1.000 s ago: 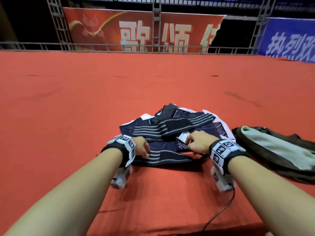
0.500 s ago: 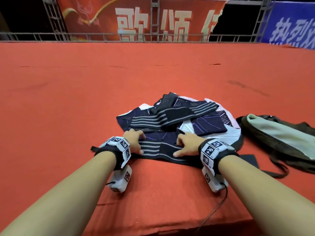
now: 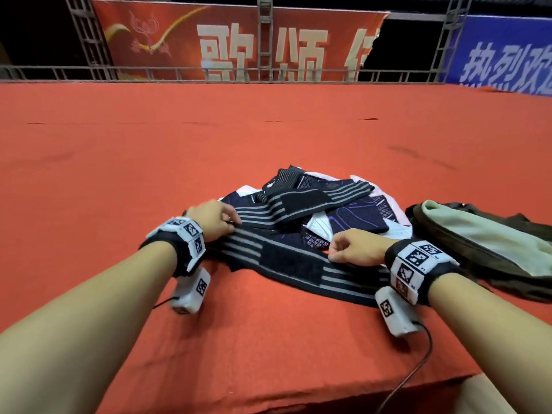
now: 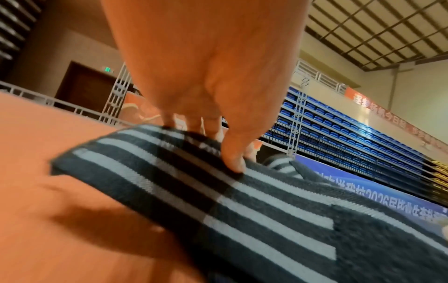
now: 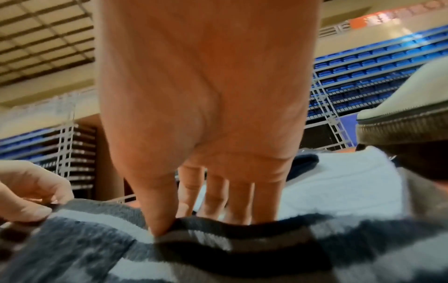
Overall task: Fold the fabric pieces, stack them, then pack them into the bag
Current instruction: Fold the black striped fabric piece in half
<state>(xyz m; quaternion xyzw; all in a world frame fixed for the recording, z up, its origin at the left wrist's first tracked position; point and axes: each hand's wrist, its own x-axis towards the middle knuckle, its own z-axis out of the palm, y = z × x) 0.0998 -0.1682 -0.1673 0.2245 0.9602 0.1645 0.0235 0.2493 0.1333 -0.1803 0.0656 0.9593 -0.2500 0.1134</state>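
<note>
A dark striped band (image 3: 286, 261) with grey lines and a black patch lies stretched across the red surface in front of a pile of fabric pieces (image 3: 322, 204). My left hand (image 3: 218, 221) pinches the band's far edge at its left end; the left wrist view shows thumb and fingers gripping that striped band (image 4: 218, 191). My right hand (image 3: 346, 249) pinches the far edge further right, thumb on top in the right wrist view of the band (image 5: 218, 249). An olive bag (image 3: 484, 243) with a pale lining lies flat at the right.
The red-covered table (image 3: 179, 162) stretches far back to a metal railing (image 3: 179, 74) and banners. Its front edge (image 3: 328, 401) runs close below my forearms. A cable (image 3: 418, 363) trails from my right wrist unit over that edge.
My hands have spread apart and now pinch the striped band's far edge instead of pressing on it. The band lies longer and slanted, its right end nearer me.
</note>
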